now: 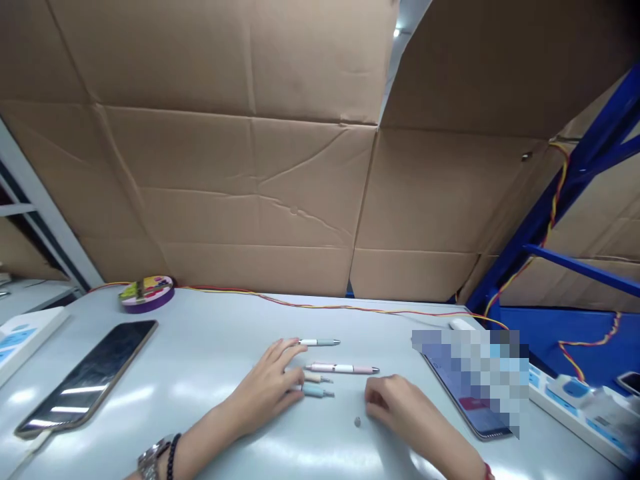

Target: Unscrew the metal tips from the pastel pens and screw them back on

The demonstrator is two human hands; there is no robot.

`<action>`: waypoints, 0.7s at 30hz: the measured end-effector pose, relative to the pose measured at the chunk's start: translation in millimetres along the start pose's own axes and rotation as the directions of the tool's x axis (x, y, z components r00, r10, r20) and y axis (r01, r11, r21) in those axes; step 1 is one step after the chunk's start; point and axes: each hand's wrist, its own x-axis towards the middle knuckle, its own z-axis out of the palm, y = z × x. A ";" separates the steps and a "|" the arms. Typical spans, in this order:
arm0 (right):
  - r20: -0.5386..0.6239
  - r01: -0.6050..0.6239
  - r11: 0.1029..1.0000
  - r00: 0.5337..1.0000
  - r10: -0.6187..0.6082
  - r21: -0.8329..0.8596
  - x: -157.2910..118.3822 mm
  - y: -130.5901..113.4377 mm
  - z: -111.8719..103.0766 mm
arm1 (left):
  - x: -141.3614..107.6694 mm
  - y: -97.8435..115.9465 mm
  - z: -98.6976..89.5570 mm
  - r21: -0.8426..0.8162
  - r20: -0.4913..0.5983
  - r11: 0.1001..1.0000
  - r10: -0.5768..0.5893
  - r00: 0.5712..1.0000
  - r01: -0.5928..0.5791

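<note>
Around you: black glossy phone [90, 377] lower L; lit phone w/ dark frame [450, 383] lower R, partly pixelated; round purple-rimmed tin [149, 304] mid L; white-and-blue pwr strips [575, 417], 1 each at L & R edges. Count: 2 phones, 1 tin, 2 strips, 4 pens.

Pens, ctr of frame: white-and-grey-green pen [323, 343], pink-and-white pen [345, 369], cream pen [317, 379], pale-blue pen [316, 391]. Your L hand [270, 380], fingers part-spread, blocks view of some L ends; can't tell if gripping. Your R hand [395, 400], lower ctr-R, loosely curled, contents unclear; 1 small grey lump [357, 421] beside.
</note>
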 end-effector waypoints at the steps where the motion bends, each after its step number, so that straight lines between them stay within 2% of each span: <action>1: -0.041 0.025 0.999 0.999 -0.024 0.033 0.3 -0.6 -1.0 | 0.3 0.3 -0.4 -0.031 -0.025 0.999 0.009 1.000 -0.010; 3: -0.142 0.095 0.989 0.987 -0.078 0.114 -0.4 -3.6 -4.7 | 0.6 2.1 -2.4 -0.136 -0.099 0.990 0.010 0.995 -0.024; 6: -0.308 0.185 0.941 0.947 -0.093 0.282 -5.4 -10.9 -9.8 | -0.9 8.2 -4.7 -0.321 -0.198 0.947 -0.071 0.978 0.003; 9: -0.420 0.260 0.866 0.905 -0.064 0.428 -12.6 -19.0 -9.8 | -3.7 17.4 -1.5 -0.421 -0.192 0.906 -0.139 0.971 0.047; 12: -0.454 0.322 0.826 0.886 -0.092 0.462 -16.4 -25.5 -6.3 | -5.5 26.1 6.0 -0.464 -0.143 0.882 -0.161 0.976 0.078; 17: -0.478 0.425 0.815 0.852 -0.214 0.393 -14.1 -31.5 -1.2 | -5.7 31.8 12.2 -0.499 -0.076 0.861 -0.163 0.984 0.103; 21: -0.485 0.443 0.822 0.841 -0.242 0.359 -12.7 -30.8 1.4 | -6.1 30.8 11.4 -0.523 -0.023 0.840 -0.182 0.983 0.144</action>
